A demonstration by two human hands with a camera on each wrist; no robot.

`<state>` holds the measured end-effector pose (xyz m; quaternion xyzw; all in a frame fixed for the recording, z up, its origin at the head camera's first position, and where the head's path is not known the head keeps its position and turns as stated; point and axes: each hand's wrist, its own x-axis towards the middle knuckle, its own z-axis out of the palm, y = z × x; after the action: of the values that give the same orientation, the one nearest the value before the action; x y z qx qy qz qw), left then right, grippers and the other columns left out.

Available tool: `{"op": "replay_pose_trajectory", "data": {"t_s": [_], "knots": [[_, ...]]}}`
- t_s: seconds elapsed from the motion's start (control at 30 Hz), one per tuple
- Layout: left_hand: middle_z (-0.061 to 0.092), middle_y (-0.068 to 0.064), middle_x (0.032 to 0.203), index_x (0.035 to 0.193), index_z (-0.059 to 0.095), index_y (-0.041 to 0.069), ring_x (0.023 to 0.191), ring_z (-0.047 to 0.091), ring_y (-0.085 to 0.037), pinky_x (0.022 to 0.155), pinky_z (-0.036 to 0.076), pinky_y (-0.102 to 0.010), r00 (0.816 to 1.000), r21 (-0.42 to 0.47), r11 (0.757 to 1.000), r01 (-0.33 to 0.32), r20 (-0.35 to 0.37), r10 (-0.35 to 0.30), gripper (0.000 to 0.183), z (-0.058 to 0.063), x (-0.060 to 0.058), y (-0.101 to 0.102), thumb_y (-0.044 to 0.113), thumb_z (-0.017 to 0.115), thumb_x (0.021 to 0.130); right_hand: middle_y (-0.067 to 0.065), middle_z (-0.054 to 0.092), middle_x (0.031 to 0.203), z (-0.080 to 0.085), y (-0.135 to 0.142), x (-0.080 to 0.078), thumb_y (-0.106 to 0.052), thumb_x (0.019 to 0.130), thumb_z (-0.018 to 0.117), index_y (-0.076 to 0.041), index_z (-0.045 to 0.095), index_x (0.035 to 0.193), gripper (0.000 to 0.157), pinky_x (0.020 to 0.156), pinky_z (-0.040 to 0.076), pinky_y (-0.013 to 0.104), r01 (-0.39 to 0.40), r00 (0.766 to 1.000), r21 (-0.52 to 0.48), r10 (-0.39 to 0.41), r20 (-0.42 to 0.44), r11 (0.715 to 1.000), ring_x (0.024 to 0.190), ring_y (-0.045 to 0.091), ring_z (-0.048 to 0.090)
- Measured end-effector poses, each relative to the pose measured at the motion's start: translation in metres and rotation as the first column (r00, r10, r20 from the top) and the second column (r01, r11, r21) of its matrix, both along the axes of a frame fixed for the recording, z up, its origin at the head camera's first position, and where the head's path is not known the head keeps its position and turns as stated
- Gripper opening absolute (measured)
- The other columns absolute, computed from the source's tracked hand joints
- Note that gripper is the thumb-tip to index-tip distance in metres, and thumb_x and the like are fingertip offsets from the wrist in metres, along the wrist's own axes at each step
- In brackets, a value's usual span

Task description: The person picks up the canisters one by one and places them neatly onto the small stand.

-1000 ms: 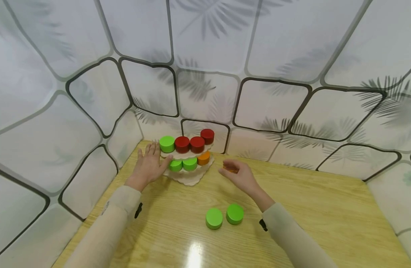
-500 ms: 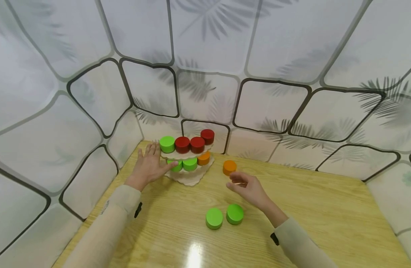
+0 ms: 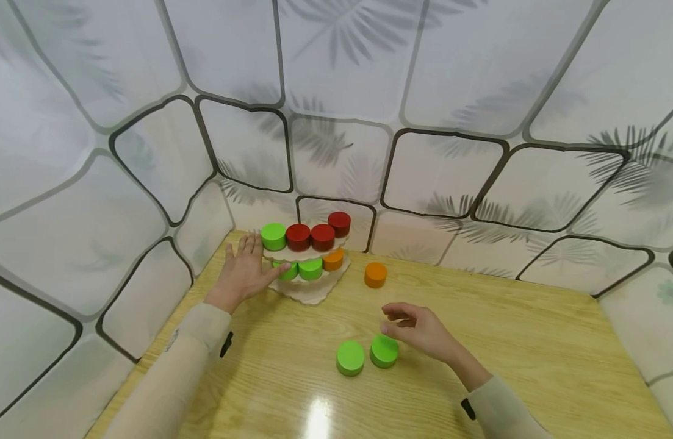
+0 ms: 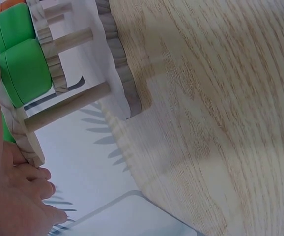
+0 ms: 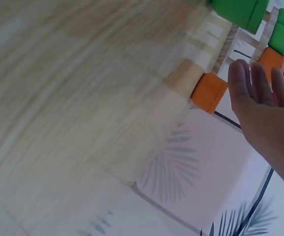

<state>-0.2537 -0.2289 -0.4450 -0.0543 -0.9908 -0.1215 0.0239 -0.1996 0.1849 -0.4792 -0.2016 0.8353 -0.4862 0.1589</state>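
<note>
A tiered wooden stand (image 3: pixel 310 294) with scalloped edges stands in the back left corner. On its top level are a green round block (image 3: pixel 273 236) and several red round blocks (image 3: pixel 299 237); below them sit green round blocks (image 3: pixel 311 269) and an orange one (image 3: pixel 333 260). My left hand (image 3: pixel 241 272) rests at the stand's left end, fingers extended, thumb across a lower green block; its fingertips touch the board's end in the left wrist view. My right hand (image 3: pixel 421 329), loosely curved and holding nothing, hovers beside a loose green block (image 3: pixel 384 352).
Another green block (image 3: pixel 350 358) lies left of that one on the wooden table (image 3: pixel 523 341). An orange block (image 3: pixel 376 275) stands by itself right of the stand. Patterned walls (image 3: pixel 336 158) enclose the table behind and at the sides.
My right hand has let go of the orange block, leaving it on the table, and moved toward the loose green blocks. My left thumb has shifted slightly over the lower green block.
</note>
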Motion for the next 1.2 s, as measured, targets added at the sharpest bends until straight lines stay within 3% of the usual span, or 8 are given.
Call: {"op": "replay_pose_trajectory", "data": {"t_s": [0.3,0.6,0.83,1.2], "knots": [[0.012,-0.032,0.173,0.164,0.013,-0.012,0.161,0.012,-0.050,0.126,0.003,-0.074,1.000,0.009,1.000,-0.008,0.020,0.008,0.115,-0.001,-0.001,0.000,0.079,0.041,0.100,0.021,0.064,0.145,-0.005,0.010,0.011,-0.029,0.098,0.078,0.001,0.055,0.149,0.064,0.106,0.054,0.048,-0.084,0.996,0.025,0.083,0.031,0.996,0.128,0.035,0.064],[0.012,-0.032,0.172,0.164,0.010,-0.012,0.161,0.013,-0.050,0.127,0.004,-0.073,1.000,0.057,0.998,-0.003,-0.003,0.004,0.099,-0.001,0.000,-0.001,0.067,0.029,0.109,0.019,0.065,0.144,-0.018,0.014,0.016,-0.029,0.093,0.083,0.001,0.056,0.149,0.069,0.104,0.055,0.036,-0.113,0.993,0.045,0.112,0.027,0.993,0.126,0.033,0.065],[0.011,-0.032,0.173,0.163,0.012,-0.013,0.161,0.014,-0.051,0.126,0.007,-0.075,1.000,0.052,0.999,0.004,-0.004,-0.004,0.088,0.000,0.001,-0.001,0.058,0.022,0.113,0.018,0.064,0.145,-0.023,0.016,0.017,-0.027,0.094,0.083,0.001,0.054,0.150,0.069,0.104,0.056,0.037,-0.139,0.990,0.025,0.139,0.027,0.990,0.124,0.032,0.065],[0.010,-0.033,0.172,0.163,0.011,-0.014,0.161,0.011,-0.052,0.126,0.004,-0.075,1.000,0.048,0.999,-0.001,0.008,0.000,0.085,-0.001,-0.001,0.000,0.054,0.023,0.114,0.016,0.067,0.141,-0.025,0.017,0.019,-0.030,0.092,0.083,0.000,0.059,0.145,0.065,0.105,0.056,0.041,-0.137,0.990,0.063,0.139,-0.021,0.989,0.123,0.035,0.067]]}}
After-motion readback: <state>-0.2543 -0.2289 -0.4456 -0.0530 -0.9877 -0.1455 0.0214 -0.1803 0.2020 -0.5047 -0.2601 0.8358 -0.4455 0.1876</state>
